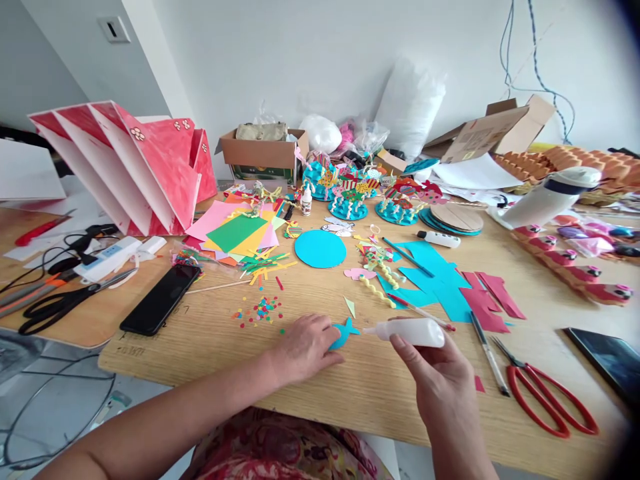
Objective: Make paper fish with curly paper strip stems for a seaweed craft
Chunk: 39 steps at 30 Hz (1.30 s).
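Note:
Flat on the wooden table (320,407) lies a small blue paper fish (343,332). The fingers of my left hand (307,347) press on its left end, bent and close together. My right hand (437,373) grips a white glue bottle (413,332), held nearly level with its thin nozzle pointing left at the fish's tail. Whether the nozzle tip touches the paper I cannot tell. A pale green paper triangle (349,307) rests just behind the fish. Farther back is a blue disc (320,249), with colored paper dots (265,309) to the left.
At the right are red-handled scissors (545,400), a pen (489,353) and blue paper scraps (430,273). A black phone (161,300) and black scissors (65,303) lie left. Decorated blue discs (347,209) stand behind, near a cardboard box (263,150).

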{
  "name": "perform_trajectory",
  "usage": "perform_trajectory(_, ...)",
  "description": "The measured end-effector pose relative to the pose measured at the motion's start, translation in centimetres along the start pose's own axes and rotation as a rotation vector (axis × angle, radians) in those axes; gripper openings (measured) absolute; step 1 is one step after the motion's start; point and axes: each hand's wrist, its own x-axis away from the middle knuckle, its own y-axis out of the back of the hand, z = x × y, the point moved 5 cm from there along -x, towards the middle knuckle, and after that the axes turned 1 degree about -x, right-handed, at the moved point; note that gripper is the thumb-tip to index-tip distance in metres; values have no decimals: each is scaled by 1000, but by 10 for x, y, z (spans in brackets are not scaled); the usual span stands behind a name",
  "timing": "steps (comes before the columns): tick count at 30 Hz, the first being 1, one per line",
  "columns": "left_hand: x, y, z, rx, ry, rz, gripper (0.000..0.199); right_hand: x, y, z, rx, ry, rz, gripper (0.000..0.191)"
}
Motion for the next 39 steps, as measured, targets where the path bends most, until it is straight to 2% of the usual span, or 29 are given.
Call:
perform_trajectory(3,8,4,5,99,-3,-18,10,3,-13,4,181,98,103,30)
perform_trajectory(7,21,4,5,108,-97,-49,22,5,-29,11,424,263,151,25)
perform_trajectory(10,24,0,5,88,-130,-44,23,5,-36,7,501,271,164,27)
perform_trajectory(17,24,-4,6,73,-88,-51,19,3,-40,-2,590,242,155,31)
perform_trajectory(27,29,-11,3,111,-16,-87,18,5,-47,2,617,267,201,26)
perform_trajectory(39,30,-11,1,96,8,-118,17,6,-58,7,591,411,220,21)
